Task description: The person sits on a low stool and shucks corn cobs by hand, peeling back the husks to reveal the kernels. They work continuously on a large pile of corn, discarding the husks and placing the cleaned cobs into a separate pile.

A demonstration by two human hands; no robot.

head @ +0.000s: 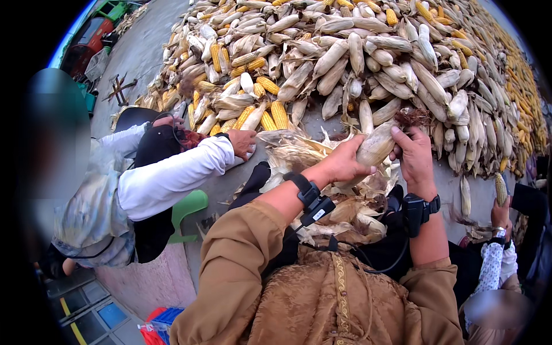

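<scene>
An ear of corn in its dry husk (374,145) is held up in front of me, tilted, with dark brown silk (412,118) at its upper end. My left hand (345,159) grips the lower part of the ear. At the silk end, my right hand (412,148) pinches the husk between thumb and fingers. Beneath both hands, loose stripped husks (297,148) lie heaped between my legs. Past them rises a big pile of corn ears (336,56), most in pale husks. Several bare yellow ears (279,114) lie at its near left edge.
To my left a co-worker in white sleeves (177,174) bends towards the pile, by a green plastic stool (187,211). On the right another person's hand (501,213) holds a bare ear (500,189). A red vehicle (88,41) stands far left on the concrete ground (138,56).
</scene>
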